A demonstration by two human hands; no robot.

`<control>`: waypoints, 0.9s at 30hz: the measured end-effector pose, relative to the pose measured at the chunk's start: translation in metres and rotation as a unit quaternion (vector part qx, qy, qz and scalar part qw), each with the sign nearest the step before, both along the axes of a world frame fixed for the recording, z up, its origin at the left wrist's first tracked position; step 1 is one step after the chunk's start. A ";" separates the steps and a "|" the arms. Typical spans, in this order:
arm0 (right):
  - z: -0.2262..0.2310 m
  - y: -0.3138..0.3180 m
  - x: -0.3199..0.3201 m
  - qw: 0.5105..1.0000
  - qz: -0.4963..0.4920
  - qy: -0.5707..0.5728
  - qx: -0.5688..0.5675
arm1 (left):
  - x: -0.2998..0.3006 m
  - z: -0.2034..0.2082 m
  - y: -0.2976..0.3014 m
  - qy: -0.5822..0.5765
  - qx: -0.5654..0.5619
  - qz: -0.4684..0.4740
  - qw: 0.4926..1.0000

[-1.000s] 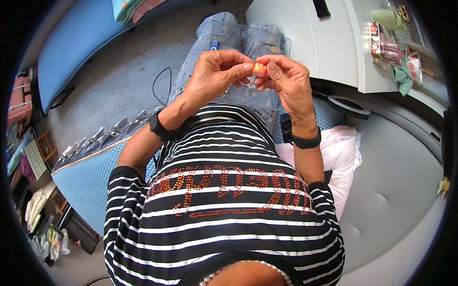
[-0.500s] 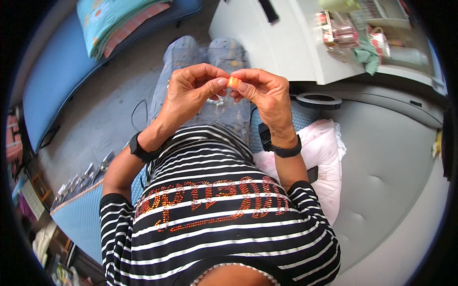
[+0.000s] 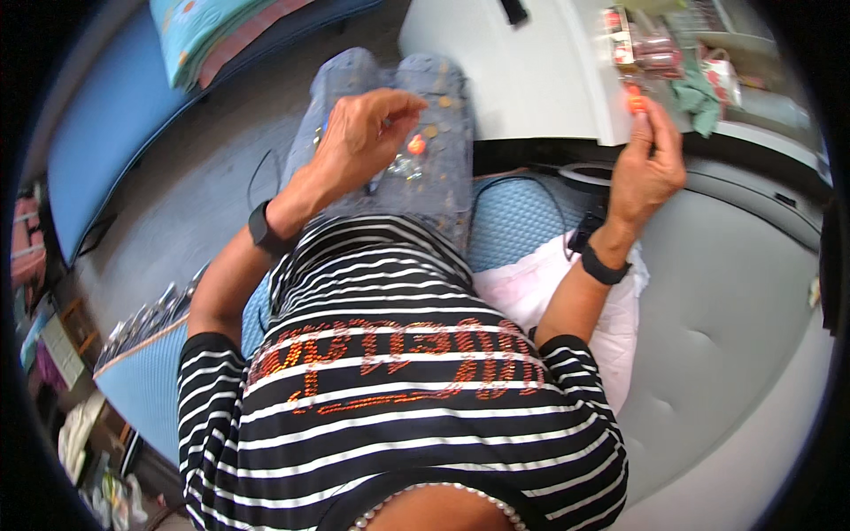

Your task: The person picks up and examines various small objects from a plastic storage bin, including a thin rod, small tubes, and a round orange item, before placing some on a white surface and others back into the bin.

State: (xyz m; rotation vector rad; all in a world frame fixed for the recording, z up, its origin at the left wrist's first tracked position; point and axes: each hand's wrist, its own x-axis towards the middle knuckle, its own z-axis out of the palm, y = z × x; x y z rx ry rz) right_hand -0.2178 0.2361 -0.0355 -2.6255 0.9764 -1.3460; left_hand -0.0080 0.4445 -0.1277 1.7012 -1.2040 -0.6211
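My right hand (image 3: 651,164) is stretched out to the right, beside the white cabinet. Its thumb and forefinger pinch a small bright orange piece (image 3: 636,99), too small and blurred to name its kind. Over my lap hangs my left hand (image 3: 365,133), fingers bent and thumb apart, with nothing seen between them. A second small orange piece (image 3: 417,144) lies just right of it. Next to that piece sit some small shiny clear bits (image 3: 407,166). They appear to rest on a see-through tray (image 3: 434,195) over my patterned trousers; its outline is faint.
A white cabinet (image 3: 522,80) stands ahead, with a shelf of packets, a green cloth (image 3: 697,99) and a red-and-white cup (image 3: 722,75) at its right. A blue bench (image 3: 97,150) with a folded quilt (image 3: 204,35) is on the left. A grey padded seat (image 3: 708,310) lies to the right.
My hands have parted. The right one has swung far to the right with an orange piece; the left stays over my lap, slightly farther forward. An orange piece now shows on my lap.
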 end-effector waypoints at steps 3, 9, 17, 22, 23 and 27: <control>0.005 0.011 0.002 0.997 -0.023 -0.060 0.031 | 0.010 -0.013 0.001 -0.053 0.014 0.015 0.998; -0.011 0.068 0.023 0.963 0.169 -0.084 0.194 | -0.007 -0.053 -0.002 -0.140 0.178 -0.118 0.967; -0.138 0.096 0.055 0.878 0.244 0.189 0.367 | -0.023 -0.085 -0.025 -0.176 0.207 -0.088 0.958; -0.178 0.094 0.062 0.869 0.201 0.222 0.395 | -0.017 -0.109 -0.028 0.011 0.192 -0.072 0.979; -0.182 0.093 0.063 0.859 0.175 0.234 0.420 | -0.015 -0.110 -0.031 0.107 0.231 -0.064 0.965; -0.194 0.092 0.062 0.869 0.148 0.167 0.442 | -0.012 -0.102 -0.027 0.323 0.244 -0.032 0.914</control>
